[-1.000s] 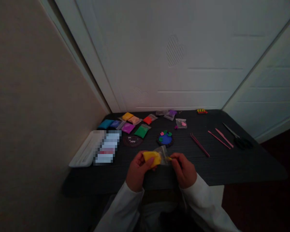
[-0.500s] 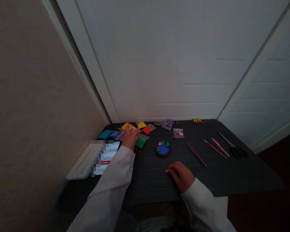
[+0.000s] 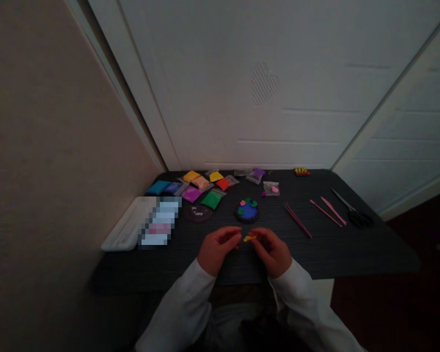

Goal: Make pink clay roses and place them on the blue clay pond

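Note:
In my right hand (image 3: 273, 252) a small yellow piece of modelling clay (image 3: 248, 238) is pinched between thumb and fingertips. Just left of it is my left hand (image 3: 218, 249), its fingers curved and the thumb a little apart from them; nothing shows between them. Beyond both hands lies a round model pond (image 3: 248, 210) with a dark rim, a blue middle, green leaf shapes and a pink flower.
Several bags of coloured clay, among them a green bag (image 3: 212, 199), lie at the back left. A clear round dish (image 3: 199, 212) and a white tray (image 3: 126, 230) are nearer. Tweezers (image 3: 297, 221), pink tools (image 3: 326, 213) and scissors (image 3: 352, 210) lie to the right.
My left hand has come back from the clay bags to beside my right hand, uncovering the bags and the clear dish. My right hand still pinches the yellow clay. The view has shifted slightly.

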Motion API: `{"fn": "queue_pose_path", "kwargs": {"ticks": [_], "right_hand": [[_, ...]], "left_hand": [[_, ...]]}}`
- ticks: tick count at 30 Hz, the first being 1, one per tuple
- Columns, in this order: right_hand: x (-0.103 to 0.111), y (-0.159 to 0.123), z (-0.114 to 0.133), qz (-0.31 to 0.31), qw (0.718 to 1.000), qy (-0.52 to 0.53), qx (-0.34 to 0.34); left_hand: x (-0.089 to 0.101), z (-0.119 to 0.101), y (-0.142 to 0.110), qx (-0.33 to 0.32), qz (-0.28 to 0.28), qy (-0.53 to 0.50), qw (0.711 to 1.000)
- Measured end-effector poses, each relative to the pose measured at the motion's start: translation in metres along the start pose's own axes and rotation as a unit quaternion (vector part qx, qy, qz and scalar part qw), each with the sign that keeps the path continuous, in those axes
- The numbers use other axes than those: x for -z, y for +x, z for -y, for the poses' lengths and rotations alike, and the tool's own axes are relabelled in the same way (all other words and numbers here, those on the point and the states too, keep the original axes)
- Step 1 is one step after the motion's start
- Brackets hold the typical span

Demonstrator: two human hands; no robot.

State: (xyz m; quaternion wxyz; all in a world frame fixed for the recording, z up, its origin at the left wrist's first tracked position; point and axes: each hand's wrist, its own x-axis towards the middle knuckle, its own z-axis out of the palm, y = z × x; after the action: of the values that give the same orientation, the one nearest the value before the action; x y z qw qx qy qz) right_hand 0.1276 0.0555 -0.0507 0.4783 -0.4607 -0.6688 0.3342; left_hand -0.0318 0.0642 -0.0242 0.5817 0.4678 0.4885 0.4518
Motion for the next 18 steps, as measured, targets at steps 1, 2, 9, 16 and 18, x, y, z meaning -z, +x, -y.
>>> {"fn": "queue_pose_path", "kwargs": {"ticks": [1, 2, 9, 16, 18], "right_hand": [[-0.002, 0.0, 0.001, -0.005, 1.0, 0.005, 0.0], [-0.004, 0.0, 0.002, -0.009, 1.0, 0.009, 0.0], [-0.015, 0.001, 0.007, -0.02, 0.999, 0.036, 0.017], [-0.015, 0.001, 0.007, -0.019, 0.997, 0.063, 0.047], [-0.014, 0.002, 0.007, -0.029, 0.996, 0.061, 0.052]], "left_hand": [[0.002, 0.004, 0.001, 0.004, 0.005, -0.01, 1.0], [0.003, 0.007, 0.001, 0.008, 0.01, -0.021, 1.0], [0.007, 0.018, 0.005, 0.01, 0.028, -0.084, 0.996], [0.008, 0.019, 0.006, 0.022, 0.033, -0.111, 0.993], [0.007, 0.019, 0.005, 0.033, 0.042, -0.116, 0.992]]}}
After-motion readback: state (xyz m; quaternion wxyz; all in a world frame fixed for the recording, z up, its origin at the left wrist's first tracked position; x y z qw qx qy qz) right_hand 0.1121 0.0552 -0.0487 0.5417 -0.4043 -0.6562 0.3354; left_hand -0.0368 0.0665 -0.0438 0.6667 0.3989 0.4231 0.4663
